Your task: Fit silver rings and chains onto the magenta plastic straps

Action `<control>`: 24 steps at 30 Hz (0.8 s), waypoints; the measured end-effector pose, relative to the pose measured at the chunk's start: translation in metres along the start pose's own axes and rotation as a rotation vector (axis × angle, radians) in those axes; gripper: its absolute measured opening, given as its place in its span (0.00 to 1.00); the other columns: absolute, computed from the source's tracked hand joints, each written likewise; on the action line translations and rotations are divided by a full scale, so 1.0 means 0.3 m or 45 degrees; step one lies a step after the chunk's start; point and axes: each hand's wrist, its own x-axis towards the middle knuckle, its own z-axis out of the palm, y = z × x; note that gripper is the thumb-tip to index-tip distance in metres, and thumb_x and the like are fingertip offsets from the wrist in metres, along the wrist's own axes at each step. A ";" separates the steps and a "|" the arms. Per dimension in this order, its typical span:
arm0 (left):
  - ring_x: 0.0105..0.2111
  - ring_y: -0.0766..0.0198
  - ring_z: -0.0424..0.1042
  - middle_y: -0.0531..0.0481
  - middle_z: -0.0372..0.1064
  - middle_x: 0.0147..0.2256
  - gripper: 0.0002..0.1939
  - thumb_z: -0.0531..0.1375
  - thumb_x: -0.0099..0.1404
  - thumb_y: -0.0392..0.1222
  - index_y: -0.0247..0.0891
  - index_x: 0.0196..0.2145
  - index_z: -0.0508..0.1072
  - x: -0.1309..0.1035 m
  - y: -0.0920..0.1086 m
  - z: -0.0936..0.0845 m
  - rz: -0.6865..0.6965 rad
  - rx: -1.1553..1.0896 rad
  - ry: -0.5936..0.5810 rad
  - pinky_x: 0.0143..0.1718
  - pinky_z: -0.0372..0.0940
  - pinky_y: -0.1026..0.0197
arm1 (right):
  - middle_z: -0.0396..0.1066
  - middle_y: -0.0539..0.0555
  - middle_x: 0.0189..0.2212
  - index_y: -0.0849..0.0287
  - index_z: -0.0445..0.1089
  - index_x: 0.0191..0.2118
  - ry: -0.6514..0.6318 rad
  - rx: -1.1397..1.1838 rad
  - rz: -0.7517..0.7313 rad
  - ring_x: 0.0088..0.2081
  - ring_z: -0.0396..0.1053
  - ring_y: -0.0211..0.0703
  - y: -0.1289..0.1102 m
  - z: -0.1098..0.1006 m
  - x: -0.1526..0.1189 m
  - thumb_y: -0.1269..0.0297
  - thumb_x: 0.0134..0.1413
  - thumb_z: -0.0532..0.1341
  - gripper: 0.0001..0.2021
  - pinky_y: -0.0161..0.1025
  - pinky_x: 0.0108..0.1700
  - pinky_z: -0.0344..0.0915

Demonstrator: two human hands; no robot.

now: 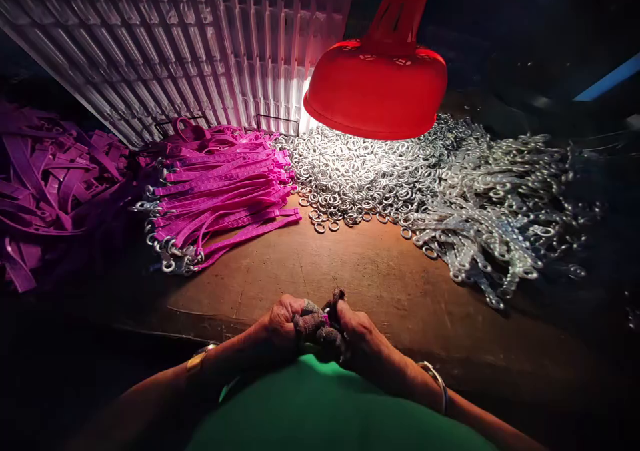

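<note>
Head view: both hands are seen pressed together at the near edge of the table (380,271), just above a green garment. Left hand (285,321) and right hand (357,334) are closed, fingers wrapped in worn cloth; a small pink strap piece (325,318) is pinched between them, mostly hidden. Its long axis and pointing direction cannot be told. A bangle is worn on each wrist.

Pink straps (225,188) are stacked far-left of the hands, well apart, long axes running left to right with a slight tilt, metal-ring ends toward the left and plain tips toward the right. The left hand is the nearer one. A darker strap heap (50,191) lies further left, in shadow.

Loose metal rings (350,171) are piled straight ahead under a red lamp shade (375,91). Metal clasp pieces (490,218) are heaped to the right, nearer the right hand. A ribbed white panel (175,38) is leaned behind the piles.
</note>
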 end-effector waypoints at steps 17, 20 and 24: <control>0.21 0.71 0.61 0.52 0.64 0.19 0.24 0.68 0.47 0.57 0.31 0.22 0.69 0.017 -0.021 -0.003 -0.036 0.010 0.111 0.23 0.53 0.67 | 0.62 0.51 0.28 0.58 0.52 0.39 -0.087 -0.179 -0.069 0.25 0.52 0.34 -0.030 -0.041 0.012 0.66 0.55 0.51 0.07 0.32 0.26 0.51; 0.22 0.68 0.64 0.51 0.66 0.20 0.23 0.67 0.48 0.57 0.31 0.23 0.70 0.017 -0.047 0.003 0.037 -0.035 0.117 0.24 0.57 0.66 | 0.61 0.50 0.25 0.58 0.53 0.39 0.015 -0.339 0.057 0.22 0.51 0.34 -0.013 -0.022 -0.005 0.65 0.52 0.53 0.09 0.34 0.25 0.47; 0.19 0.70 0.62 0.52 0.65 0.19 0.23 0.67 0.48 0.56 0.31 0.21 0.69 0.021 -0.068 -0.005 0.026 0.001 0.084 0.22 0.55 0.66 | 0.59 0.48 0.23 0.58 0.50 0.34 -0.073 -0.183 0.108 0.23 0.49 0.33 -0.011 -0.009 -0.013 0.62 0.54 0.52 0.08 0.33 0.24 0.47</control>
